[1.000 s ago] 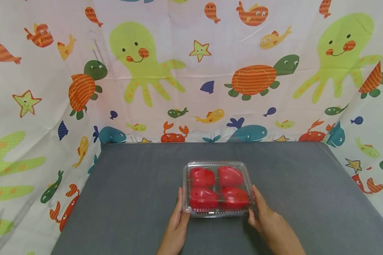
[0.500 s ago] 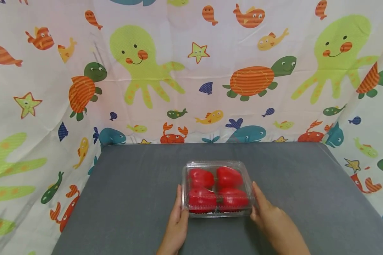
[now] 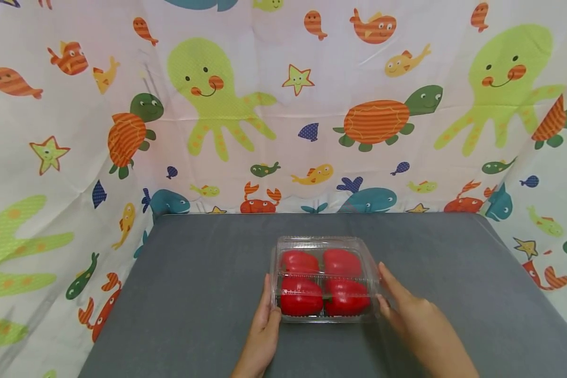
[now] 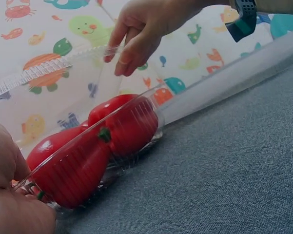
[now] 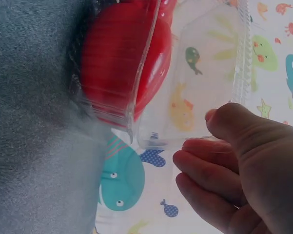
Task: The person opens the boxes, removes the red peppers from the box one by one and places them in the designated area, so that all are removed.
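a grey, cloth-textured counter [image 3: 193, 289] meets a pale hanging [image 3: 274, 31] printed with octopuses, turtles and crabs. on the counter sits a clear container [image 3: 323, 318] of four red peppers [image 3: 301, 296]. the left hand's [image 3: 260, 336] fingers pinch its left side; the right hand's [image 5: 263, 165] fingers pinch the raised lid's [image 5: 209, 73] edge.

Head view above, wrist views close
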Demonstrator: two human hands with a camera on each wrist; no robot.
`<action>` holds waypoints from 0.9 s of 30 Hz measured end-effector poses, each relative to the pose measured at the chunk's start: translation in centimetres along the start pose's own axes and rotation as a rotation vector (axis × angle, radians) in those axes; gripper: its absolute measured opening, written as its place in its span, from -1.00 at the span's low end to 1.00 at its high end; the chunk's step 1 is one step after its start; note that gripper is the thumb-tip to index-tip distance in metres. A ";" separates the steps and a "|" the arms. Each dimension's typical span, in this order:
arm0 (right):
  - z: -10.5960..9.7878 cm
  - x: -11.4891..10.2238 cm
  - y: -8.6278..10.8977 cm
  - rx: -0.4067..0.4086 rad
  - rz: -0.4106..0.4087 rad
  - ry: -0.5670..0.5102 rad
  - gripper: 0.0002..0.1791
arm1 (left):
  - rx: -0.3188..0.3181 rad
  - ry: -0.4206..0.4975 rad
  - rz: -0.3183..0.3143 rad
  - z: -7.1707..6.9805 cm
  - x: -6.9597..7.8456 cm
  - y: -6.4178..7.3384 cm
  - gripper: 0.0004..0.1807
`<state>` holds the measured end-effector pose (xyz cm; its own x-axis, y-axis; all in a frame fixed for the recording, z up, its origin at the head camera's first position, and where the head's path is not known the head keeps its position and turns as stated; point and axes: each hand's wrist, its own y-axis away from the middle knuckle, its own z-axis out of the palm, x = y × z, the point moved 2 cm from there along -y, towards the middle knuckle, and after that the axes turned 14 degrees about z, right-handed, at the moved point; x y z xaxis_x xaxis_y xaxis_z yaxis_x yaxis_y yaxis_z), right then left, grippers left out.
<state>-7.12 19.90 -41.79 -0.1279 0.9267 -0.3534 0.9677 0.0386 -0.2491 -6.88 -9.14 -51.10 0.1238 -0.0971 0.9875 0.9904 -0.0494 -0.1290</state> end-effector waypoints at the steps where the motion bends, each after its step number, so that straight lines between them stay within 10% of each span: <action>1: -0.1 0.0 -0.1 -0.003 0.000 -0.008 0.00 | -0.001 0.001 -0.007 0.0 0.0 0.0 -0.17; 27: -2.5 -0.6 -4.6 0.116 0.020 -0.190 -0.24 | -0.054 -0.006 0.066 -0.1 0.2 -0.1 -0.22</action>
<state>-10.93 20.13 -38.24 -0.1588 0.8391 -0.5203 0.9403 -0.0321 -0.3387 -6.94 -9.24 -50.92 0.1895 -0.0960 0.9772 0.9753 -0.0964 -0.1986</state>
